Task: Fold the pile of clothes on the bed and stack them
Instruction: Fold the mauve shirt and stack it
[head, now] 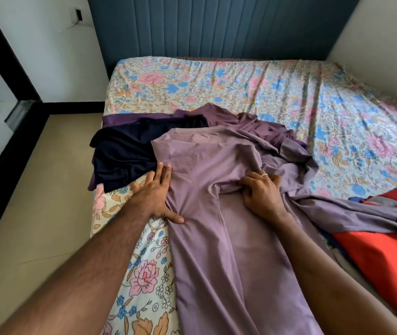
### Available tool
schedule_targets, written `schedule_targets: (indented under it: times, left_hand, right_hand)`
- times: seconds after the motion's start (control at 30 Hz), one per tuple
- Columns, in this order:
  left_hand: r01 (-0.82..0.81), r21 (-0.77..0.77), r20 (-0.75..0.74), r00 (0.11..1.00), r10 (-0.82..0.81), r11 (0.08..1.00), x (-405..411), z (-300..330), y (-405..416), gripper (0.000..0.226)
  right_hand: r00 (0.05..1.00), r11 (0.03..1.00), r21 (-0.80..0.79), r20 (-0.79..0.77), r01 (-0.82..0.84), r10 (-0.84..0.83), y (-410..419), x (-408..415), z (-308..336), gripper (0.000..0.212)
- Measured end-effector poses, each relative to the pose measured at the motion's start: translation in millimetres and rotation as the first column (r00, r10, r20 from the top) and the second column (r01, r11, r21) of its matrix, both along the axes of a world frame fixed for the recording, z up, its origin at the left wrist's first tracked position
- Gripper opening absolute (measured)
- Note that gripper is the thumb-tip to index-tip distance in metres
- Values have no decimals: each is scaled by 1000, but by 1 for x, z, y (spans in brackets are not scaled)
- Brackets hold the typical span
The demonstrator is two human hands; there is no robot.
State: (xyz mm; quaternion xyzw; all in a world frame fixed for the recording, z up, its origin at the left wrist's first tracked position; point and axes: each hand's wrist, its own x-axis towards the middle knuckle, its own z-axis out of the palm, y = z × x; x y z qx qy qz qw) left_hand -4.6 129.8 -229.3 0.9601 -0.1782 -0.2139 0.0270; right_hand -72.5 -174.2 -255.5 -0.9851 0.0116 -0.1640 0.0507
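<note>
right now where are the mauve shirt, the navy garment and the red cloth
mauve shirt [207, 165], head view, on its chest panel below the collar
navy garment [125, 151], head view, on its crumpled middle
red cloth [381, 259], head view, on its flat orange-red face

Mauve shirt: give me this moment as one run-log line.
stage: folding | mauve shirt flat on bed | left hand pressing shirt edge | right hand bunching armpit fabric | navy garment beside | red garment right

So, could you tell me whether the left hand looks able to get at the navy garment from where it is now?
Probably yes. The left hand presses flat on the mauve shirt's edge, and the navy garment lies uncovered just beyond its fingertips, with nothing between them.
</note>
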Motion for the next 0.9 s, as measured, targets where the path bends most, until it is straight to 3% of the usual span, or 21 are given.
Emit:
schedule_targets:
  times: [0.13, 0.23, 0.3, 0.37, 0.43, 0.53, 0.6, 0.7, 0.77, 0.9]
  left_hand:
    - [-24, 16, 15, 1000, 23, 1000, -4, 2, -2, 163]
    - [-42, 6, 8, 999, 42, 999, -6, 5, -3, 162]
    - [-35, -10, -29, 999, 35, 999, -4, 9, -5, 162]
    - [-18, -11, -70, 997, 17, 1000, 0, 19, -7, 159]
    - [2, -56, 44, 999, 0, 998, 7, 35, -18, 137]
    - [69, -158, 413, 911, 2, 985, 26, 54, -38, 70]
    - [76, -132, 373, 928, -21, 988, 39, 54, -46, 53]
    - [31, -70, 85, 996, -25, 997, 47, 38, -50, 88]
    - [35, -30, 80, 996, -32, 999, 49, 25, -52, 109]
    - [31, 46, 93, 995, -36, 998, 55, 16, -57, 124]
  right_hand:
    - [991, 989, 66, -8, 132, -131, -24, 8, 20, 29]
    - [988, 989, 131, -147, 73, -54, -30, 6, 33, 26]
    - [992, 926, 361, -106, 106, -72, -32, -1, 46, 26]
    - [969, 772, 609, 23, 182, -246, -47, 1, 61, 22]
    - [924, 732, 636, 75, 244, -374, -71, 8, 74, 23]
    - [963, 835, 487, -57, 258, -265, -95, 27, 85, 22]
    - [973, 901, 381, -171, 208, -152, -98, 40, 87, 32]
    - [932, 951, 274, -359, 143, -37, -89, 52, 91, 38]
    - [931, 958, 271, -365, 95, 11, -82, 64, 90, 39]
    - [918, 917, 388, -390, 89, 76, -50, 97, 90, 44]
